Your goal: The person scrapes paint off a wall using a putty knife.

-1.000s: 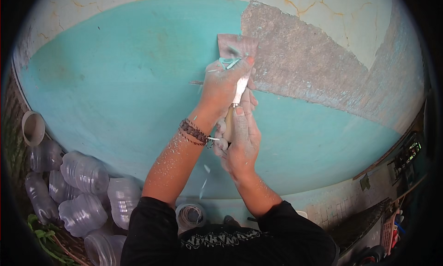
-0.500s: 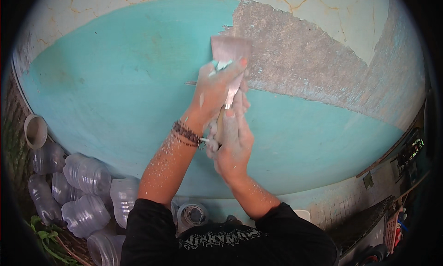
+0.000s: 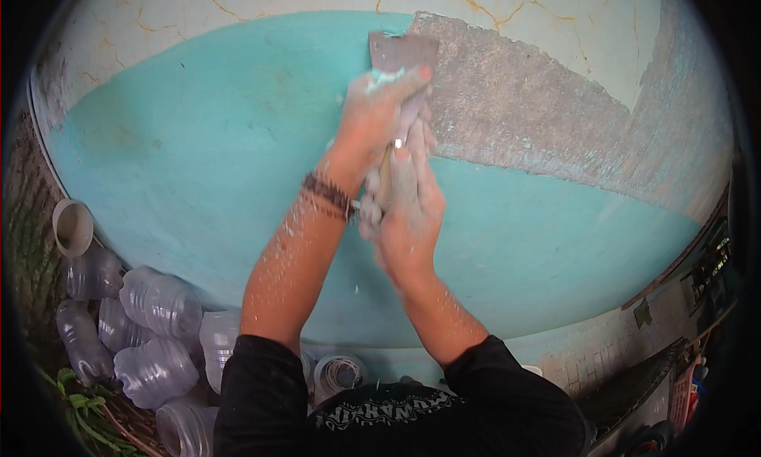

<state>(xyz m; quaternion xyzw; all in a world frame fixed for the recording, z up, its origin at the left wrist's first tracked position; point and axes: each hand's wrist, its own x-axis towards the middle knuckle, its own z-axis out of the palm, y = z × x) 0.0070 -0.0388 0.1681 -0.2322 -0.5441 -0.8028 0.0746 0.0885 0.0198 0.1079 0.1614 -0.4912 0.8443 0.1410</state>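
A wide-bladed scraper lies with its blade against a turquoise painted wall surface, at the left border of a rough grey-brown bare patch. My left hand is closed round the lower blade, its thumb lying across the metal. Below it, my right hand wraps the scraper's light-coloured handle, thumb pointing up along it. Turquoise scrapings sit on the blade by my left thumb. Pale dust coats the fingers, and small flakes dot both forearms.
Several clear plastic bottles crowd the lower left, below a whitish round pot and near a green plant. A round container with coiled wire stands by my body. At the lower right is a pink basket.
Both hands have pushed the scraper upward, its blade now nearer the top edge of the turquoise paint. The grips look the same. The whole view has shifted slightly.
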